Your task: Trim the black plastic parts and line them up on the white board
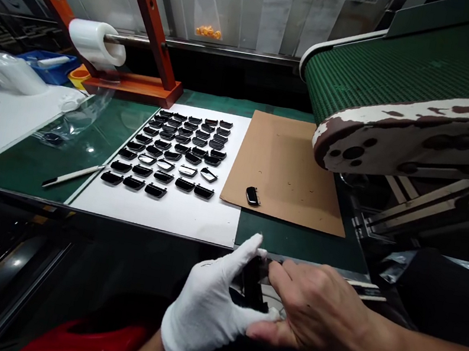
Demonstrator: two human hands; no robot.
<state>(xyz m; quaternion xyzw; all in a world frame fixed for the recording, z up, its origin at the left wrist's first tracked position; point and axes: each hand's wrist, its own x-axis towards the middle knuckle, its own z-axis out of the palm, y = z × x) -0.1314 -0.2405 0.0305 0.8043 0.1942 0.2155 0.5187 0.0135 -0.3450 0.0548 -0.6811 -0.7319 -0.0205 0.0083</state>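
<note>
My left hand [210, 303], in a white glove, grips a glossy black plastic part [252, 283] near the front edge of the bench. The fingers of my bare right hand [311, 308] press against the same part from the other side, and the hands partly hide it. Several similar black parts [163, 169] stand in neat rows on a white sheet [191, 216] ahead of my hands. A few in the rows show a silvery face. One more black part [252, 196] lies on a brown cardboard sheet [280, 171], nearer my hands.
A green conveyor belt [414, 68] with a stained white guard [421, 132] overhangs the bench at right. A white-bodied pen [72, 176] lies on the green mat [295, 242]. A white film roll [97, 44] sits on an orange stand [150, 35] at the back.
</note>
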